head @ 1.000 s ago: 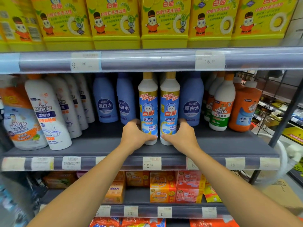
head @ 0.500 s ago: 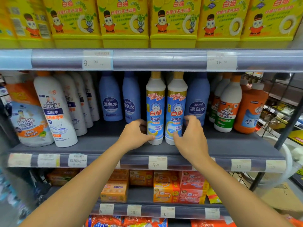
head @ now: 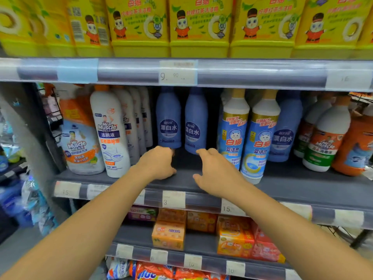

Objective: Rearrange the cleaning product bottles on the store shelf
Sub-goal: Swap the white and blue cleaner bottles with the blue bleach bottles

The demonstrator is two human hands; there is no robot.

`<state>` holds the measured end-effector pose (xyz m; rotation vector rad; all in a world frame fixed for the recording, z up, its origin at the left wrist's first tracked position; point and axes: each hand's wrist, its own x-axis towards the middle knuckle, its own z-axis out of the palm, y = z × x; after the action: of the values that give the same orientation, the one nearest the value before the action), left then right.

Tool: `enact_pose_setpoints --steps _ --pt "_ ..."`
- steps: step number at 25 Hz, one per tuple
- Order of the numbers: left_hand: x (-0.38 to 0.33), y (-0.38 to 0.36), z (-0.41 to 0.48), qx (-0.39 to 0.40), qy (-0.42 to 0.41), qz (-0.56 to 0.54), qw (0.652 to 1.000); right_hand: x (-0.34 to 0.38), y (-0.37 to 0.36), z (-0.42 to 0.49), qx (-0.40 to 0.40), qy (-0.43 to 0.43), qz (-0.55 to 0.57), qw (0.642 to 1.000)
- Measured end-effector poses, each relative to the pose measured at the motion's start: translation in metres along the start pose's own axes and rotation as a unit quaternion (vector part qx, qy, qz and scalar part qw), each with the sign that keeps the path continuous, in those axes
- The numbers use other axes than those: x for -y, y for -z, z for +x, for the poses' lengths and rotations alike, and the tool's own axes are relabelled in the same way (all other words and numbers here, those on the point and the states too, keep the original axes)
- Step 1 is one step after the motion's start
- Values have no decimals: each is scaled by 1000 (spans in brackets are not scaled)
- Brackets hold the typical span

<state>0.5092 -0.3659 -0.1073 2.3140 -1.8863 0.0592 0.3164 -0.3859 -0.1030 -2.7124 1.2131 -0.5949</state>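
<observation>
So I'm at a grey store shelf (head: 302, 186) packed with cleaning stuff, yellow jugs (head: 199, 27) up top, and both my hands are empty: left hand (head: 159, 164) loosely curled and right hand (head: 214, 170) spread wide, both reaching for the two blue bleach bottles (head: 168, 120) sitting far back. I'd wrap one in each grip low on the body and slide them forward upright, level with the two white-and-blue cat-label bottles (head: 260, 144) just to their right. A third blue one hides behind those.
</observation>
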Motion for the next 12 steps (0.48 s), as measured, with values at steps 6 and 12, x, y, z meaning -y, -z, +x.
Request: enact_pose_setpoints --steps 6,12 --pt "21 13 41 -16 8 71 997 7 -25 80 26 -108 -43 993" --pt "28 10 87 -86 121 -144 978 0 -44 132 -48 -282 109 952"
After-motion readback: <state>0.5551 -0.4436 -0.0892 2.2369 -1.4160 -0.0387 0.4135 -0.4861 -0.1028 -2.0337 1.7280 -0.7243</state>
